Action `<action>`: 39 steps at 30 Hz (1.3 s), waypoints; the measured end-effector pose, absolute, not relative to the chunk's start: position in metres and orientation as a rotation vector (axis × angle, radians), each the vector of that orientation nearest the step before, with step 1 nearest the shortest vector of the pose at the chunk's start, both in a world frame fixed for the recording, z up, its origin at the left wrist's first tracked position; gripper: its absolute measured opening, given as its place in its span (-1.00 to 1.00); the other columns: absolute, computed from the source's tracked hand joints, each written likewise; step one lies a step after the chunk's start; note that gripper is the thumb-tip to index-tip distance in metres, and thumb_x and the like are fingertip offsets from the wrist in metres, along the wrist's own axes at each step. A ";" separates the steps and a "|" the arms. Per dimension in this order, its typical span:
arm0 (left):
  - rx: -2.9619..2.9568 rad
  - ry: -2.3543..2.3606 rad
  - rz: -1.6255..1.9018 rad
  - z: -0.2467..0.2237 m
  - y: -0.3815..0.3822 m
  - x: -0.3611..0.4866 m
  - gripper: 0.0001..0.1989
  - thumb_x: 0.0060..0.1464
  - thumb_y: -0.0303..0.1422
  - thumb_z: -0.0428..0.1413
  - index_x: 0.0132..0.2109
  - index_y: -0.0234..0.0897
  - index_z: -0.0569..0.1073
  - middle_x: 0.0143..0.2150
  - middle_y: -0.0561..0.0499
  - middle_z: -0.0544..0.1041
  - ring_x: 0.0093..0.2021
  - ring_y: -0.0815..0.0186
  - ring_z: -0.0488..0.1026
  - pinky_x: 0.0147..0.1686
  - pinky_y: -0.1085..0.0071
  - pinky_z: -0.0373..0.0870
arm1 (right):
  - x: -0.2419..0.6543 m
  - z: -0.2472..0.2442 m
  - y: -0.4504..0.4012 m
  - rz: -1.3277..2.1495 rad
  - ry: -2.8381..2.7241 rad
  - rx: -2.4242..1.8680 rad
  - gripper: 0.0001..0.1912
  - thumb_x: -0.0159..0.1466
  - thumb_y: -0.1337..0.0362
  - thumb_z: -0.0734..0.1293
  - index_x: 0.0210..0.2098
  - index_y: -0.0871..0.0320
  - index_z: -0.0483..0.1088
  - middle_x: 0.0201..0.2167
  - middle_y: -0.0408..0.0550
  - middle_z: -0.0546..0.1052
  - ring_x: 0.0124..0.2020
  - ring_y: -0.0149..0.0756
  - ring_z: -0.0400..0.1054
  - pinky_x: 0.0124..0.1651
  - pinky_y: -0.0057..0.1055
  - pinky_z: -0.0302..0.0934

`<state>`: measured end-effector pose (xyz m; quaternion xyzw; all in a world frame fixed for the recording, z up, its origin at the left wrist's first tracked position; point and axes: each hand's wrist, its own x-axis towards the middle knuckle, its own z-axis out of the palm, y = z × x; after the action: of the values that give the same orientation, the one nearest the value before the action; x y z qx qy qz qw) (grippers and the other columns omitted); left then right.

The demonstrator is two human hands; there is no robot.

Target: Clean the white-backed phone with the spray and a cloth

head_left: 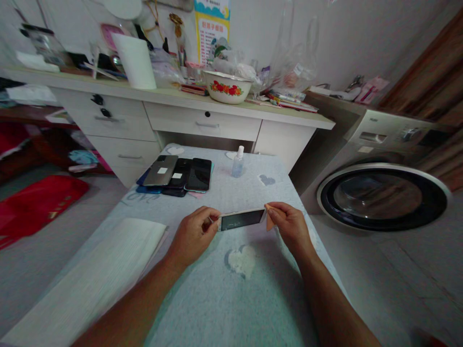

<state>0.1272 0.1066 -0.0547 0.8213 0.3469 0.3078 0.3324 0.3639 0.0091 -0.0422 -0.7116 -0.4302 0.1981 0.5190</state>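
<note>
A white-edged phone (242, 220) with a dark screen is held sideways above the table. My left hand (193, 234) pinches its left end. At the right end, my right hand (288, 225) has its fingers closed on a small orange cloth (270, 221), which hangs down against the phone's edge. Farther back, a clear spray bottle (238, 163) stands upright. Several phones lie in overlapping piles at the back left, among them a grey phone (159, 170) and a black phone (198, 174).
The table (231, 299) has a pale cloth with heart patterns. A folded white sheet (97, 279) lies at its left. Behind are a desk (181, 114) with a floral bowl (227, 87) and a paper roll (135, 60). A washing machine (383, 195) stands at the right.
</note>
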 end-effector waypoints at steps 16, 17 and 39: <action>2.125 0.907 0.804 -0.053 0.107 0.129 -0.90 0.12 -0.40 0.03 -0.25 -0.24 0.45 -0.39 0.10 0.45 -0.46 0.43 0.39 -0.44 0.50 0.29 | 0.377 -0.061 0.010 0.583 -1.226 -1.940 -0.78 0.13 0.21 0.27 -0.36 0.18 0.50 -0.53 -0.10 0.55 -0.48 -0.29 0.41 -0.40 -0.43 0.24; 2.126 0.905 0.805 -0.053 0.107 0.129 -0.89 0.11 -0.40 0.03 -0.25 -0.25 0.45 -0.39 0.09 0.45 -0.46 0.43 0.39 -0.45 0.50 0.29 | 0.377 -0.062 0.011 0.571 -1.226 -1.937 -0.79 0.12 0.21 0.27 -0.36 0.17 0.50 -0.52 -0.10 0.55 -0.46 -0.28 0.42 -0.38 -0.43 0.24; 2.160 0.908 0.810 -0.055 0.108 0.128 -0.89 0.12 -0.39 0.03 -0.24 -0.25 0.45 -0.39 0.08 0.45 -0.46 0.42 0.39 -0.44 0.50 0.28 | 0.376 -0.062 0.012 0.464 -1.180 -1.949 -0.75 0.12 0.16 0.28 -0.34 0.18 0.49 -0.46 -0.07 0.55 -0.40 -0.26 0.41 -0.35 -0.42 0.24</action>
<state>0.1278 0.1080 -0.0550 0.8239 0.3463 0.3091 0.3252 0.3758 0.0124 -0.0616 -0.7694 -0.4657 0.1832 0.3970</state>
